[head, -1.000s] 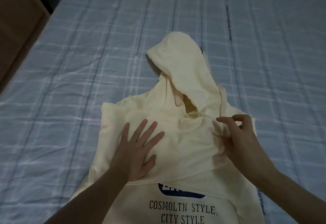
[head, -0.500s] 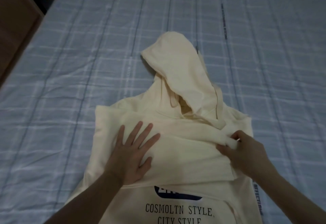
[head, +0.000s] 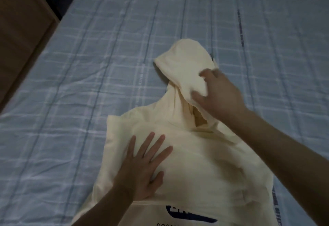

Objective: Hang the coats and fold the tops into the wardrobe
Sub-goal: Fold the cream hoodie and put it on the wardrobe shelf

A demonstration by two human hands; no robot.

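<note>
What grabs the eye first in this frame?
The cream hoodie spread on the blue plaid bedsheet at centre, sleeves folded across its chest. Of the two hands, the right hand grips the hood at the far end, while the left hand presses flat on the folded sleeves. A dark printed logo peeks out at the bottom edge.

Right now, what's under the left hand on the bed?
The left hand lies flat on the cream hoodie, pressing its folded-over sleeves. The hoodie lies on the checked bedsheet. The chest beneath those folds is covered. The right hand grips the hood.
</note>
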